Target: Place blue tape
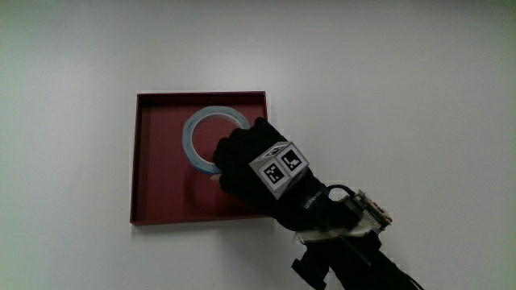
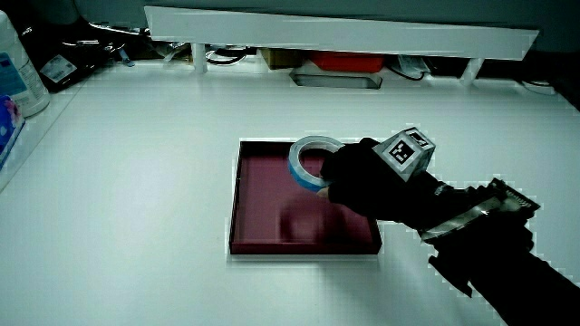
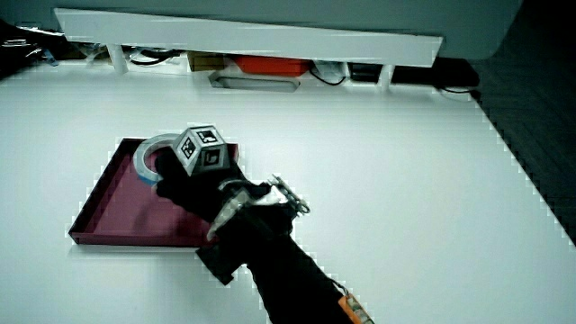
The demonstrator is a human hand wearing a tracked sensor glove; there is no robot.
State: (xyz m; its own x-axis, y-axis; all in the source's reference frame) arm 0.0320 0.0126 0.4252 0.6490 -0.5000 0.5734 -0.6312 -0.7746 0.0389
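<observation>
A pale blue ring of tape (image 1: 201, 137) is gripped in the gloved hand (image 1: 242, 157) over the dark red tray (image 1: 161, 185). The fingers curl round the part of the ring nearest the person. In both side views the tape (image 2: 306, 163) (image 3: 149, 155) tilts on edge and seems raised above the tray floor (image 2: 267, 213), casting a shadow there. The patterned cube (image 1: 280, 167) on the hand's back shows in every view. The forearm (image 1: 355, 250) reaches in over the tray's corner nearest the person.
The shallow square tray (image 3: 103, 211) lies on a white table (image 1: 403, 80). A low white partition (image 2: 344, 32) with cables and boxes under it runs along the table's edge farthest from the person. A white container (image 2: 18, 72) stands at the table's edge.
</observation>
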